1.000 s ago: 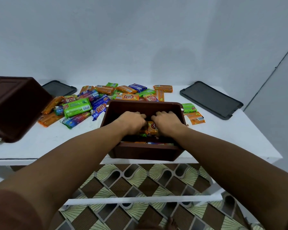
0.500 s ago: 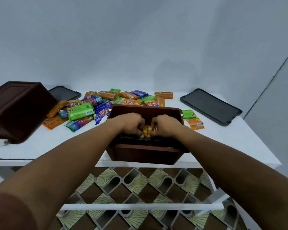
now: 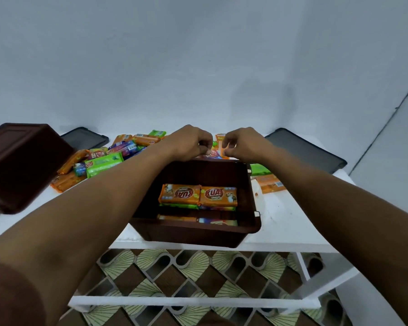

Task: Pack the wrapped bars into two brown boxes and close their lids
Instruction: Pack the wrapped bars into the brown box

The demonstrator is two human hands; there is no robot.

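An open brown box (image 3: 254, 198) stands at the front edge of the white table (image 3: 290, 222). Inside it, two orange wrapped bars (image 3: 180, 193) (image 3: 218, 196) lie side by side on top of green ones, with more bars along the near wall. My left hand (image 3: 189, 143) and my right hand (image 3: 244, 144) hover close together just beyond the box's far rim, above the loose pile of bars (image 3: 104, 160). Their fingers are loosely curled and hold nothing that I can see. A second brown box (image 3: 21, 165) lies tipped bottom-up at the far left.
Two dark flat lids lie at the back of the table, one on the left (image 3: 85, 138) and one on the right (image 3: 304, 150). A green bar (image 3: 259, 169) and an orange bar (image 3: 269, 183) lie right of the open box. Below the table is patterned floor.
Both hands have come up out of the box and moved away from me to the pile behind it, leaving the two orange bars lying on top inside.
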